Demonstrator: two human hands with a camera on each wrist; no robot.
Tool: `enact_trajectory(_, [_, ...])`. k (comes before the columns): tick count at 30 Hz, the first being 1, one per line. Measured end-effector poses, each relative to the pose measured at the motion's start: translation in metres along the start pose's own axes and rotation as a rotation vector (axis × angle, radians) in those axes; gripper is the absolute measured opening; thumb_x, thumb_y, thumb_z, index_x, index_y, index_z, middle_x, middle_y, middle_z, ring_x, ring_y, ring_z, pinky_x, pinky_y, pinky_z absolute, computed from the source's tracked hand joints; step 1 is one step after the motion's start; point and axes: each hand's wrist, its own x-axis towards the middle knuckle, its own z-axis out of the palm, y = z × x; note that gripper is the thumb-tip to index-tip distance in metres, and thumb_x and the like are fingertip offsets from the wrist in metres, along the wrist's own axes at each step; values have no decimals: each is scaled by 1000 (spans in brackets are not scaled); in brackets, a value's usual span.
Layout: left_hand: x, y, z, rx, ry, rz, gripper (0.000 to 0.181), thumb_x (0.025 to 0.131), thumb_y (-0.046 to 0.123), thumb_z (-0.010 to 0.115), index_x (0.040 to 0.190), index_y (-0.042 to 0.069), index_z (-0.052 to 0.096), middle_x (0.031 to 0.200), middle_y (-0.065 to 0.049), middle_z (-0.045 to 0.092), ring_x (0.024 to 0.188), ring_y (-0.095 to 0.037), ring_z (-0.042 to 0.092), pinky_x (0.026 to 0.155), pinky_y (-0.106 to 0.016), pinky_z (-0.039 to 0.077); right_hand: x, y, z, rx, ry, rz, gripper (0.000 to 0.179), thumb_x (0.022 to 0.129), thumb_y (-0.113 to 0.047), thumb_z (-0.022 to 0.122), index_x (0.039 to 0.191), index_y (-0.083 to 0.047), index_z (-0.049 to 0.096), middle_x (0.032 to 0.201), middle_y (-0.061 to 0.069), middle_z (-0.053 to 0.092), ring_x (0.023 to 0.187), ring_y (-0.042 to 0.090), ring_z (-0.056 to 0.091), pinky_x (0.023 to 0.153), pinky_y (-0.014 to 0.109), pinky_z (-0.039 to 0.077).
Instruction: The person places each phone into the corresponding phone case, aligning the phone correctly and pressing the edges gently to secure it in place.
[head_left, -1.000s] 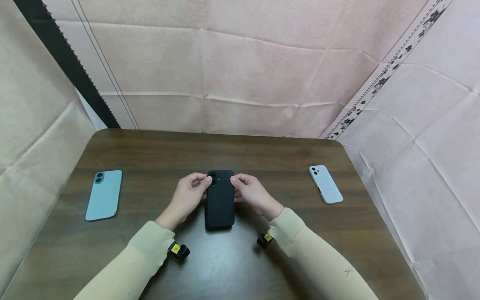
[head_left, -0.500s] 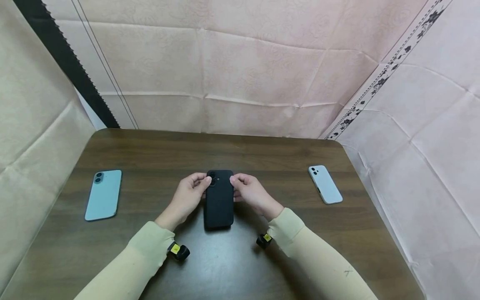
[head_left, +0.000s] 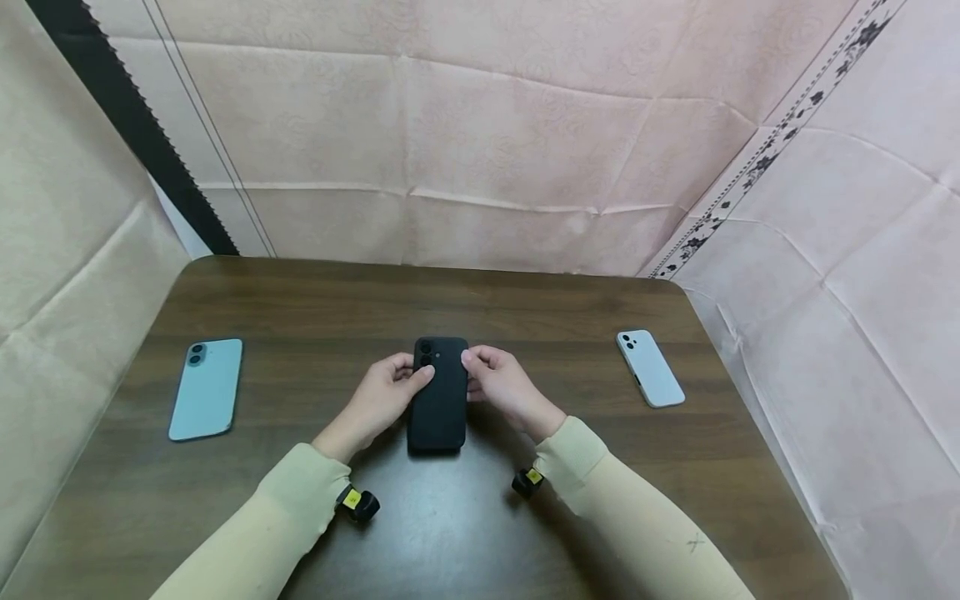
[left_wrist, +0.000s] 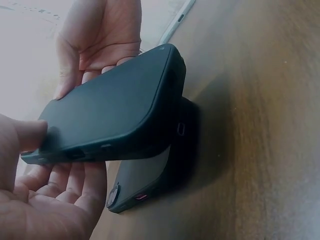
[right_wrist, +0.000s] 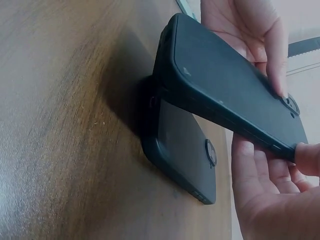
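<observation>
A black phone (head_left: 444,408), with what looks like a soft case around it, is held back upward at the middle of the table. My left hand (head_left: 375,404) pinches its left edge, thumb on the back near the camera lenses and fingers curled beneath. On the opposite edge my right hand (head_left: 512,388) grips the upper corner, again with the thumb on top. Both wrist views show the phone tilted, its camera end raised. Under it a second dark phone (right_wrist: 180,145) lies on the table with its camera ring visible. The held phone's underside is hidden.
A light blue phone (head_left: 207,392) lies back up at the left of the wooden table (head_left: 300,308). Toward the right lies a pale, whitish-blue phone (head_left: 651,369), also back up. Cloth sheets (head_left: 480,150) hang behind and on both sides.
My left thumb has slid inward and slightly down over the back of the black phone, below its lenses. The right hand keeps its grip, and the other phones stay put.
</observation>
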Motion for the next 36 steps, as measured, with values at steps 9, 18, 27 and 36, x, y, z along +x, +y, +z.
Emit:
enact_trajectory(9, [-2,-1,-2,-4,28,46,26,93,34,66,105,11,64,103,-6,65,95,-19,63,86,-38,51,-1,-2,4,17,-8,1,27,101,-31,52,107,-7,64,98,15,65,91,35,64,85,45,53])
enact_trajectory(18, [-2,-4,-2,-18,-38,37,33,92,41,66,109,13,64,102,-5,67,92,-21,62,83,-37,51,0,-2,-1,42,19,-48,29,102,-30,51,108,-5,64,96,14,66,90,33,63,81,41,55])
enact_trajectory(27, [-7,-12,4,20,-182,-14,28,90,35,70,105,12,65,89,-5,67,75,-22,60,65,-36,48,1,-10,-8,96,142,-50,26,102,-27,51,104,-4,63,93,11,64,86,29,64,82,43,54])
enact_trajectory(36, [-9,-12,5,25,-182,-18,23,91,28,69,105,10,64,88,-4,70,78,-21,62,69,-38,50,4,-8,-7,124,167,-44,24,102,-25,51,102,-4,63,91,11,65,86,30,65,79,41,55])
